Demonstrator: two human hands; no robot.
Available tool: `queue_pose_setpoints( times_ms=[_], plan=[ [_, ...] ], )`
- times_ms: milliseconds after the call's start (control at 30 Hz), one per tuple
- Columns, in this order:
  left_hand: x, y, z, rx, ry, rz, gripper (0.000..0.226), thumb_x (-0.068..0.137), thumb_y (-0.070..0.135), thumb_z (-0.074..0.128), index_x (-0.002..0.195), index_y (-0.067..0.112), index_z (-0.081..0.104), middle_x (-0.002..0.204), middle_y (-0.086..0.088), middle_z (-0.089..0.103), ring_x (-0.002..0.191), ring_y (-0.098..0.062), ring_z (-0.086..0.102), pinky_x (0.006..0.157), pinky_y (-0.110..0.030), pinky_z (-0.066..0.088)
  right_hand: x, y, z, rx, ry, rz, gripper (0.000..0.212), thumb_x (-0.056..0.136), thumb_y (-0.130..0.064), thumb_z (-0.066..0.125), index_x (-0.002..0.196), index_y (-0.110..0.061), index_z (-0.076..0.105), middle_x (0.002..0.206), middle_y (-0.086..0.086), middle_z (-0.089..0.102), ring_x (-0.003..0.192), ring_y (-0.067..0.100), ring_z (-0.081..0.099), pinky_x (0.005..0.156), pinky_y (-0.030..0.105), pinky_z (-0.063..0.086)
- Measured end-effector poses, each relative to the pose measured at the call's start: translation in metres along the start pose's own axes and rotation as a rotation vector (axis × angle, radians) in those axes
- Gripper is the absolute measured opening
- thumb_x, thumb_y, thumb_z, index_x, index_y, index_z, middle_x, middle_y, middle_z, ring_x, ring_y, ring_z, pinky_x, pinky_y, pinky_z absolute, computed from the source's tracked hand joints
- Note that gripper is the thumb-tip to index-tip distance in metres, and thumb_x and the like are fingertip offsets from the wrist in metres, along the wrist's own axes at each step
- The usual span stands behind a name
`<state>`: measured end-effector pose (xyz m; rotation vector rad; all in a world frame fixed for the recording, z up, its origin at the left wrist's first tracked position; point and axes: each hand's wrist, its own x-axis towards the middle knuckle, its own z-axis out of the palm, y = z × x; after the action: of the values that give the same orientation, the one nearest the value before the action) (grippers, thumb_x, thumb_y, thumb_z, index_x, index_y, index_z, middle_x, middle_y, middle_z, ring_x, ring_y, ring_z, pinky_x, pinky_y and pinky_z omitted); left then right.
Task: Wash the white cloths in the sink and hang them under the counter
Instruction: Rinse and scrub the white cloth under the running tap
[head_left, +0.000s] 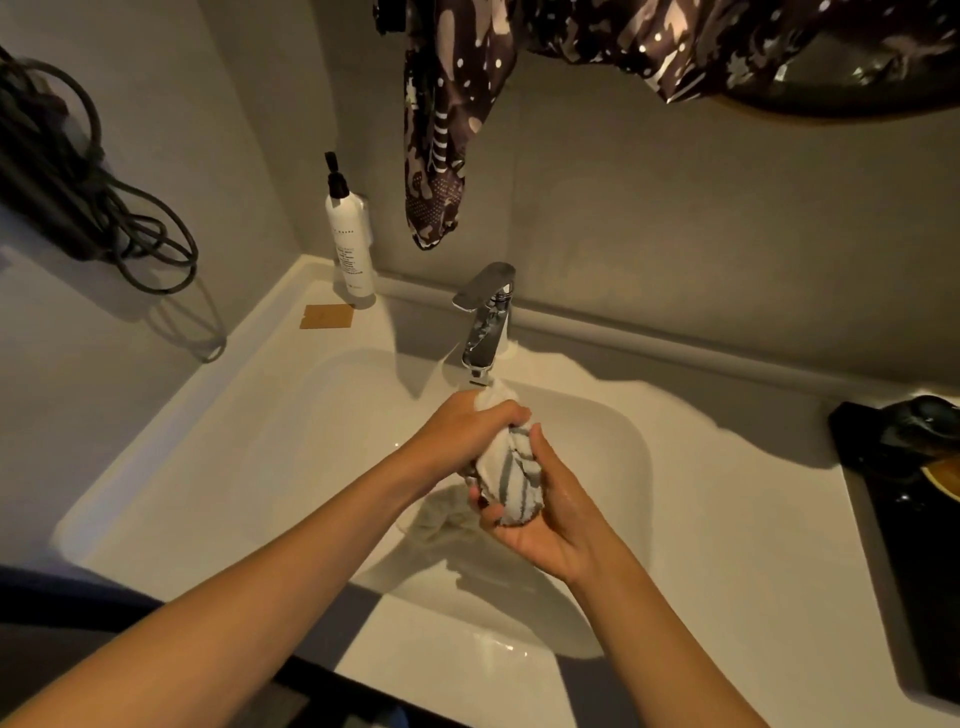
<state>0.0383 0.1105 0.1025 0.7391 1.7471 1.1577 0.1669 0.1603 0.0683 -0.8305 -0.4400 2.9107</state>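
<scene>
Sink (218, 467), hands (both) (470, 431) wringing cloth (511, 480)

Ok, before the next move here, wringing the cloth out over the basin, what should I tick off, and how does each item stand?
1. Both hands on the cloth: ok. The left hand grips the upper end and the right hand cups the lower end of the striped white cloth.
2. Cloth over the sink, not the counter: ok.
3. Cloth under the faucet spout: ok, its top end sits right below it.
4. Water running: cannot tell.
5. Second cloth accounted for: ok, it lies in the basin under the hands.
6. Soap bottle clear of the elbows: ok, upright in the back corner.
</scene>
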Motion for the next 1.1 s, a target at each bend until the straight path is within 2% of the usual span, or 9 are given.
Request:
queue_pose_setpoints(
  times_ms=[133, 233, 400, 467, 567, 767, 900, 967, 1100],
  plan=[
    [0.004, -0.008, 0.004, -0.104, 0.142, -0.098, 0.032, 0.083, 0.038, 0.061, 0.099, 0.013, 0.071, 0.083, -0.002, 0.076, 0.076, -0.021, 0.071, 0.067, -0.033, 0.055, -0.011, -0.011, -0.003, -0.248, -0.013, -0.038, 0.041, 0.072, -0.015, 0.085, 0.108, -0.002, 0.068, 0.09, 0.019, 0.07, 0.068, 0.024, 0.064, 0.043, 0.022, 0.048],
    [0.006, -0.014, 0.016, -0.227, 0.125, -0.178, 0.028, 0.084, 0.043, 0.06, 0.088, 0.017, 0.07, 0.074, -0.001, 0.075, 0.073, -0.022, 0.072, 0.071, -0.032, 0.057, -0.003, -0.008, 0.004, -0.928, 0.202, -0.173, 0.027, 0.075, -0.015, 0.078, 0.1, -0.015, 0.067, 0.082, 0.013, 0.073, 0.066, 0.019, 0.067, 0.047, 0.024, 0.051],
    [0.009, -0.006, 0.03, -0.227, 0.198, -0.19, 0.019, 0.076, 0.021, 0.079, 0.084, 0.008, 0.069, 0.077, -0.012, 0.072, 0.07, -0.023, 0.069, 0.072, -0.032, 0.056, 0.0, 0.003, 0.016, -1.558, 0.517, -0.334, 0.07, 0.072, -0.033, 0.076, 0.128, -0.019, 0.037, 0.103, -0.001, 0.063, 0.084, 0.017, 0.061, 0.058, 0.023, 0.044],
    [0.011, -0.002, 0.022, -0.33, 0.243, -0.21, 0.005, 0.075, 0.007, 0.074, 0.075, 0.007, 0.069, 0.072, -0.012, 0.07, 0.068, -0.025, 0.069, 0.071, -0.034, 0.056, -0.011, -0.005, 0.009, -1.364, 0.326, -0.386, 0.06, 0.079, -0.033, 0.077, 0.128, -0.019, 0.044, 0.112, 0.0, 0.064, 0.092, 0.015, 0.064, 0.067, 0.023, 0.049],
    [0.014, 0.003, 0.012, -0.553, 0.125, -0.119, 0.016, 0.077, -0.003, 0.066, 0.064, 0.006, 0.067, 0.066, -0.013, 0.068, 0.068, -0.028, 0.069, 0.076, -0.037, 0.057, -0.019, -0.02, -0.012, -0.505, 0.273, -0.411, 0.031, 0.09, -0.046, 0.064, 0.1, -0.017, 0.07, 0.105, 0.01, 0.07, 0.099, 0.026, 0.068, 0.083, 0.044, 0.058],
    [0.014, 0.016, 0.029, -0.397, -0.085, -0.061, 0.033, 0.083, 0.039, 0.076, 0.071, 0.014, 0.058, 0.073, -0.012, 0.061, 0.07, -0.024, 0.063, 0.079, -0.034, 0.053, 0.005, -0.007, -0.008, 0.012, -0.071, 0.024, 0.084, 0.076, -0.082, 0.054, 0.131, -0.02, 0.065, 0.13, 0.024, 0.063, 0.113, 0.052, 0.059, 0.1, 0.074, 0.038],
    [0.022, 0.028, 0.021, -0.234, -0.204, -0.12, 0.058, 0.086, 0.063, 0.059, 0.084, 0.005, 0.063, 0.083, -0.029, 0.063, 0.08, -0.039, 0.065, 0.089, -0.039, 0.05, 0.007, -0.007, -0.003, 0.102, -0.192, -0.062, 0.078, 0.063, -0.069, 0.075, 0.118, -0.013, 0.074, 0.123, 0.025, 0.068, 0.101, 0.055, 0.066, 0.107, 0.063, 0.039],
    [0.027, 0.031, 0.018, -0.145, -0.14, -0.12, 0.039, 0.09, 0.046, 0.064, 0.078, 0.009, 0.063, 0.078, -0.021, 0.069, 0.076, -0.036, 0.067, 0.089, -0.041, 0.051, 0.01, -0.008, -0.005, 0.121, -0.289, -0.019, 0.071, 0.056, -0.037, 0.094, 0.115, -0.005, 0.073, 0.122, 0.026, 0.065, 0.093, 0.048, 0.069, 0.083, 0.044, 0.06],
    [0.035, 0.026, 0.015, -0.123, -0.126, -0.084, 0.026, 0.096, 0.02, 0.059, 0.072, 0.01, 0.059, 0.069, -0.012, 0.064, 0.076, -0.033, 0.06, 0.079, -0.045, 0.052, 0.013, -0.014, -0.004, -0.006, -0.327, 0.045, 0.052, 0.064, 0.003, 0.085, 0.11, 0.0, 0.06, 0.097, 0.019, 0.056, 0.064, 0.017, 0.059, 0.044, 0.016, 0.042]
  ],
)
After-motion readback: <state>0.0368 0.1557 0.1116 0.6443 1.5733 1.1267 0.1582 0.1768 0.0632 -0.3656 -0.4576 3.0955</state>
